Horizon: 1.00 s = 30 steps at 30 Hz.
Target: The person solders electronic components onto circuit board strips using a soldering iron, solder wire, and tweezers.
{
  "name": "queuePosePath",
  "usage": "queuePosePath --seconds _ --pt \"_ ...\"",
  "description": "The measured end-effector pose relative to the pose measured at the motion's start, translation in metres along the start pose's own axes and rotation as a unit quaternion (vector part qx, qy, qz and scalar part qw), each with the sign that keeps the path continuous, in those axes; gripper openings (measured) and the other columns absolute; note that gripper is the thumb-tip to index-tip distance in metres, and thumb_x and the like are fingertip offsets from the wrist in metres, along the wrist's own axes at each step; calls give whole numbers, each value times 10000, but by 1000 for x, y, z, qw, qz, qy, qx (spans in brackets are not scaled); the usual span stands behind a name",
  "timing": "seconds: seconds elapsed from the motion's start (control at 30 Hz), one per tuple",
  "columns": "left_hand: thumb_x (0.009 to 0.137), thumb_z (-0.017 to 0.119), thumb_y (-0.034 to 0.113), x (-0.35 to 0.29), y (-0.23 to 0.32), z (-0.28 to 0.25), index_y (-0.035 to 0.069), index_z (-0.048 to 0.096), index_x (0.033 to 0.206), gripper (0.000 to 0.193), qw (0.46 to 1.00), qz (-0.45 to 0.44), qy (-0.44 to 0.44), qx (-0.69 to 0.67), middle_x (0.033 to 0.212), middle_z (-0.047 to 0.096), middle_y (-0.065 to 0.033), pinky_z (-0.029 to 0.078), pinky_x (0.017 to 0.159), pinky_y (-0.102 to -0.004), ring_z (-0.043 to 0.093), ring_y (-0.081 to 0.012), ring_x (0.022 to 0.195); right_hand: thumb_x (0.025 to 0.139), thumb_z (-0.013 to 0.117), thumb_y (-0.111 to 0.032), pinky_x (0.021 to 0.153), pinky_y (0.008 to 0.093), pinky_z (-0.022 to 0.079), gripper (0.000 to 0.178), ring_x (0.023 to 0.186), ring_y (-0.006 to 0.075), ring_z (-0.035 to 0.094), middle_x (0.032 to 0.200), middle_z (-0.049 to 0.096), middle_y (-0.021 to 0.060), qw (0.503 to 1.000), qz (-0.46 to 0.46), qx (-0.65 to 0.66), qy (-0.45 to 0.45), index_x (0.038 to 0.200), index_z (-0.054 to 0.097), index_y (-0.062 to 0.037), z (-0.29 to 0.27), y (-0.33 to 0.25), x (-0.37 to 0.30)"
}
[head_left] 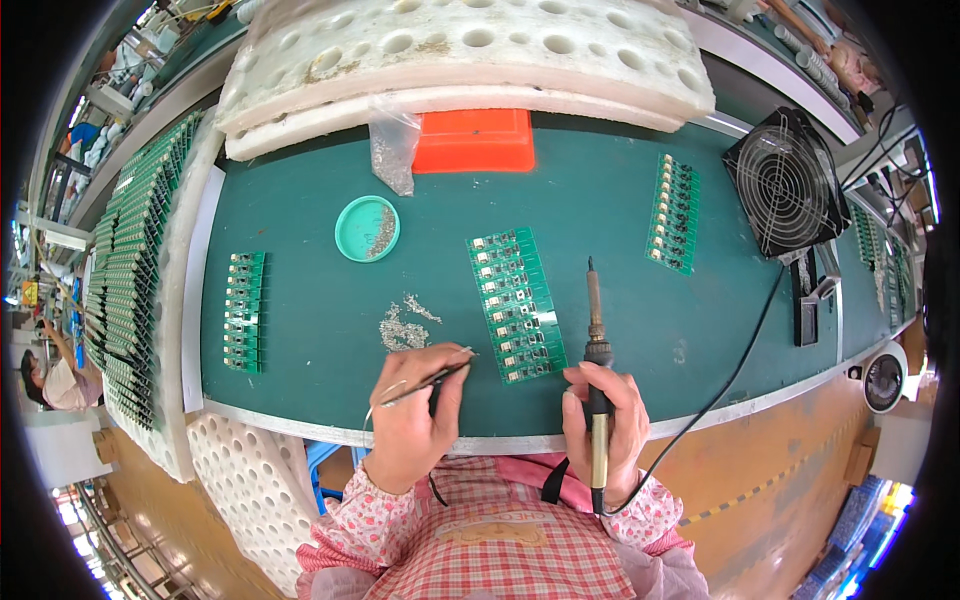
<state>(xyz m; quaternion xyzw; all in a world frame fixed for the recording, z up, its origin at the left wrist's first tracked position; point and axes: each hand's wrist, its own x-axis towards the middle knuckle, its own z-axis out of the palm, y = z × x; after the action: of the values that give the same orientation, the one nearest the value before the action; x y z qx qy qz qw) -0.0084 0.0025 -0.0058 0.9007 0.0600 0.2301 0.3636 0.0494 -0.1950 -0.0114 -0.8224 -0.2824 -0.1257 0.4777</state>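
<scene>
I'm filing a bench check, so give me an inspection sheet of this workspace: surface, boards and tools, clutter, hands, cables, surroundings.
Surface: green worktop, small pale marks.
Job's things: middle board, left board, right board; iron, tip pointing away from the person.
Clutter: loose parts in small piles, more in the dish; clear bag by red box.
Hands: left hand holds a slim tool; right hand holds the iron.
Cables: black cord loops from iron toward fan.
Surroundings: white foam at the far edge; racked boards at left.

Desk [620,210]: smooth, matt top with metal edging [520,443]. Soldering iron [598,350]: dull metal barrel [595,300]. Orange box [475,140]: glossy plastic; checked apron [500,565]: cloth.
</scene>
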Motion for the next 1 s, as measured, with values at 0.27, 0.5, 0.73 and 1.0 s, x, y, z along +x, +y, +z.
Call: queuePosePath --seconds 0.27,0.5,0.73,1.0 --pt "814 691 -78 -4 15 16 8 684 996 201 998 10 -38 -49 986 705 -124 522 751 -349 670 -285 860 783 739 65 692 330 536 411 746 226 653 939 705 116 1000 3 4 10 1168 602 21 0 -1 0" --pt "811 697 -67 -5 16 19 20 680 992 201 999 20 -36 -29 990 702 -109 512 742 -360 657 -292 846 779 748 59 686 333 535 412 745 231 653 967 701 121 1000 0 11 7 1163 605 20 -1 0 0" --pt "816 689 -68 -3 17 20 27 667 1023 229 998 31 -37 -29 997 697 -112 508 736 -371 649 -301 843 774 764 13 776 379 515 471 867 292 654 1052 678 139 999 22 -34 -9 1210 586 6 3 2 2" --pt "804 693 -79 -3 17 20 32 660 1036 260 998 37 -38 -17 999 696 -114 505 736 -374 647 -305 840 775 765 0 779 387 500 497 871 296 648 1066 672 136 999 17 -31 -17 1234 577 0 4 4 1"
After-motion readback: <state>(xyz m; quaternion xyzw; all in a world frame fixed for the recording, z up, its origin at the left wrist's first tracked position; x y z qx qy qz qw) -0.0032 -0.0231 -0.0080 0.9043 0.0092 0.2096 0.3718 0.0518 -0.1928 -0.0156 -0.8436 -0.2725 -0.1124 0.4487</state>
